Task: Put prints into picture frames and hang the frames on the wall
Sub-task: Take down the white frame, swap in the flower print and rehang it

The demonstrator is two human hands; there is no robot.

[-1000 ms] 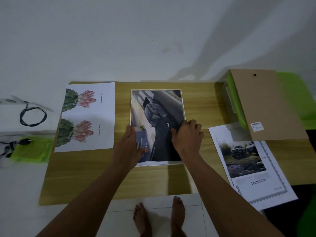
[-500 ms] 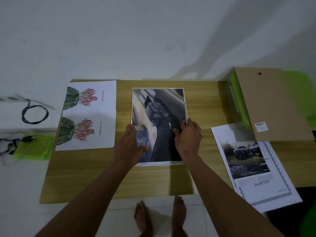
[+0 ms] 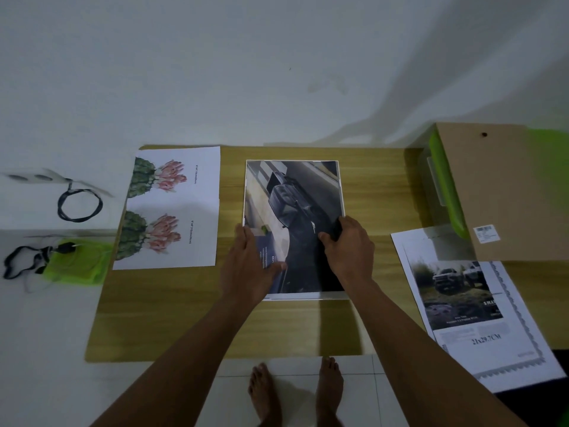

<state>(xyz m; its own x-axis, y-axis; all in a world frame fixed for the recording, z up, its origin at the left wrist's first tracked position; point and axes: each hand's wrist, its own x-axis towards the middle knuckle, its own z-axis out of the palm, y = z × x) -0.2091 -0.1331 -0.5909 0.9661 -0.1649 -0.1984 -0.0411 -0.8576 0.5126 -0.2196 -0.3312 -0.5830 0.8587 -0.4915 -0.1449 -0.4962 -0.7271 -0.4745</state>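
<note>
A dark car print (image 3: 295,198) lies in a thin white picture frame (image 3: 341,192) at the middle of the wooden table (image 3: 381,198). My left hand (image 3: 249,266) lies flat on the print's lower left part, fingers spread. My right hand (image 3: 348,248) presses on the print's right edge with bent fingers. A brown frame backing board (image 3: 498,192) lies at the right, over a green box. A print of off-road cars (image 3: 468,303) lies below that board. A sheet with two cactus flower pictures (image 3: 172,208) lies at the left.
A green box (image 3: 443,192) sits under the backing board at the table's right end. Left of the table lie a black cord loop (image 3: 78,204) and a green mesh bag (image 3: 74,263). A white wall rises behind the table. My bare feet stand on the tiled floor below the front edge.
My right hand has shifted slightly along the print's right edge, pressing it into the frame. My left hand stays on the lower left.
</note>
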